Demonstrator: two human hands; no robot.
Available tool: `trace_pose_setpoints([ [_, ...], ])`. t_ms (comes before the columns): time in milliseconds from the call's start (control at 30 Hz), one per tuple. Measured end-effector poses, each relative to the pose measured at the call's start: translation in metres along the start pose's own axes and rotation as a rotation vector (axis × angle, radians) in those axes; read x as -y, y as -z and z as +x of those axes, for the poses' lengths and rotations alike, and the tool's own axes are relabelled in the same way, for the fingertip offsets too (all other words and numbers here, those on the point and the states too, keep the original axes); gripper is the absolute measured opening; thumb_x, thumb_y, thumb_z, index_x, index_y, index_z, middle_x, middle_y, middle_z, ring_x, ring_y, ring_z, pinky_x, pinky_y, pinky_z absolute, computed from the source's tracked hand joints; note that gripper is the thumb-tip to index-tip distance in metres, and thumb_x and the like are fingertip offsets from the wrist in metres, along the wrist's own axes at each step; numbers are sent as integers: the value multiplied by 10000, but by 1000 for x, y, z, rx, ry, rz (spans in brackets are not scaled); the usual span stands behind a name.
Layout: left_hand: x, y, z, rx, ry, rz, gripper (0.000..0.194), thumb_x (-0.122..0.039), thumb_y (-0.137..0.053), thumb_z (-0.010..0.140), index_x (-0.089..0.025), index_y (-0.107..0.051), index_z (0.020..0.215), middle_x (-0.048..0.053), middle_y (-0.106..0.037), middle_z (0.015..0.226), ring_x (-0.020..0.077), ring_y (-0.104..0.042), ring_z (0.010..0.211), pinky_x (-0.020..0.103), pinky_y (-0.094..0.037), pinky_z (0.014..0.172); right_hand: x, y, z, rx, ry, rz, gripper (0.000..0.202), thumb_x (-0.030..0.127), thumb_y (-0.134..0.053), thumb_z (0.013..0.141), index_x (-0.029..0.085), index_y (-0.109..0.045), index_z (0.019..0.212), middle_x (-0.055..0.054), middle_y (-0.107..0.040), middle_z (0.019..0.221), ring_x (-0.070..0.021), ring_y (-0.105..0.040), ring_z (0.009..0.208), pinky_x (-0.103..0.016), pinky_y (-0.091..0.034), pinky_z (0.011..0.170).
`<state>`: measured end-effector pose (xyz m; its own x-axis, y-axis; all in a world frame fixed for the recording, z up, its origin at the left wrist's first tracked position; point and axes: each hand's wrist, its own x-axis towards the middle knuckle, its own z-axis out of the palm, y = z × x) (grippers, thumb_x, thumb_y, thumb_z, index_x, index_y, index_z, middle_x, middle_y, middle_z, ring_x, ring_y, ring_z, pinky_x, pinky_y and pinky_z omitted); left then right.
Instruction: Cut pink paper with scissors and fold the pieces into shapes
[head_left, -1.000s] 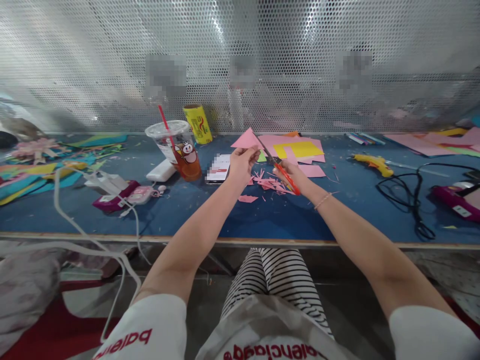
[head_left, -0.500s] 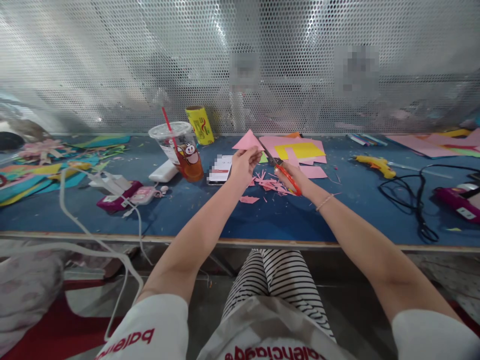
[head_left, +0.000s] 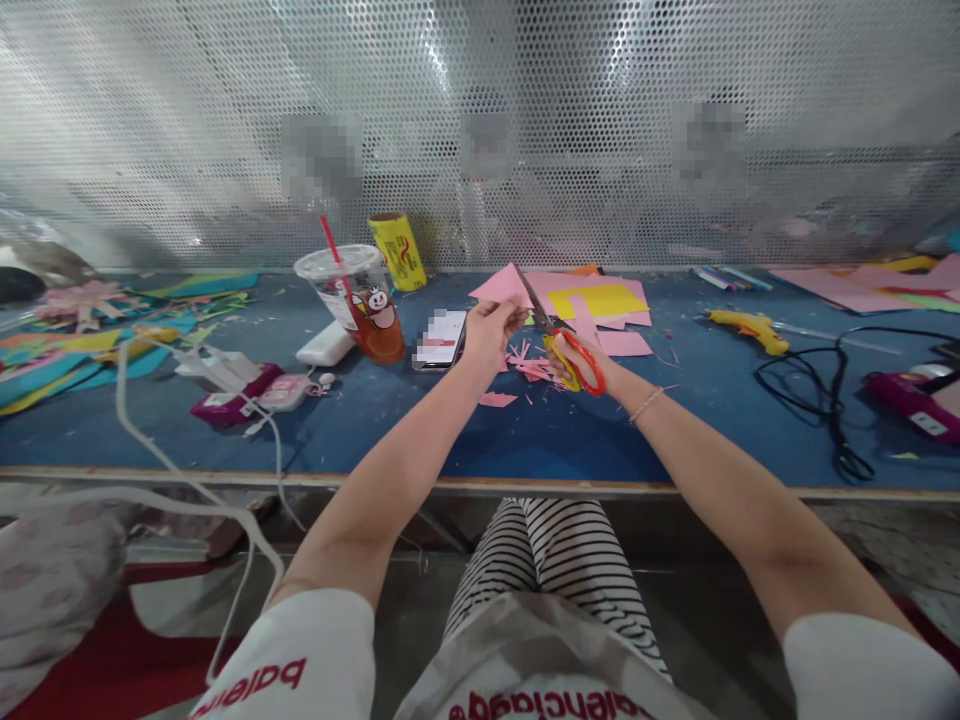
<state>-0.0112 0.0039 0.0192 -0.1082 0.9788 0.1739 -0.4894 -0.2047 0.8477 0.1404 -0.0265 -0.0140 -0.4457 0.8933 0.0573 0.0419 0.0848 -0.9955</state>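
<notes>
My left hand [head_left: 498, 325] pinches a folded piece of pink paper [head_left: 501, 285] that comes to a point at the top. In my right hand [head_left: 574, 358] is a pair of scissors [head_left: 592, 368] with red and yellow handles, its blades reaching up to the right edge of the pink paper. Whether the blades have paper between them I cannot tell. Pink paper scraps [head_left: 534, 365] lie on the table below and between my hands. Just behind the scissors are pink sheets [head_left: 626, 344] and a yellow sheet [head_left: 596, 301].
Left of my hands are a phone [head_left: 440, 340], a plastic cup of drink [head_left: 382, 335] with a red straw and a yellow roll [head_left: 399, 252]. A yellow glue gun [head_left: 750, 328] and black cable [head_left: 836, 400] lie right. White cables [head_left: 161, 445] hang over the table's left front edge.
The scissors' handles have spread apart, so the yellow one now shows beside the red. My left hand and the pink paper have shifted slightly right.
</notes>
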Motion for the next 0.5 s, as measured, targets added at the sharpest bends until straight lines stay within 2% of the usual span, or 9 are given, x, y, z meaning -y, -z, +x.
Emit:
trace_pose_setpoints([
  [167,2,0,-3,32,-31,10,170,-234,-739,618,-130,-609,652,2,-632,574,72,-598,541,222,-501,649,7,-5,-5,21,91,-2,542,753,-445,685,226,-334,627,67,-351,495,-67,-333,382,-237,-274,397],
  [400,3,0,-2,37,-4,-5,142,-207,-729,630,-122,-619,659,11,-637,581,80,-601,545,234,-493,651,2,-4,-1,-55,62,-31,541,762,-446,671,232,-339,667,72,-346,495,-65,-327,374,-228,-273,382],
  [500,1,-1,-4,41,6,-18,125,-189,-718,645,-123,-613,648,13,-638,584,83,-603,555,231,-488,646,-2,-2,1,-105,65,-124,526,753,-424,695,233,-349,702,69,-359,521,-67,-346,379,-229,-303,382],
])
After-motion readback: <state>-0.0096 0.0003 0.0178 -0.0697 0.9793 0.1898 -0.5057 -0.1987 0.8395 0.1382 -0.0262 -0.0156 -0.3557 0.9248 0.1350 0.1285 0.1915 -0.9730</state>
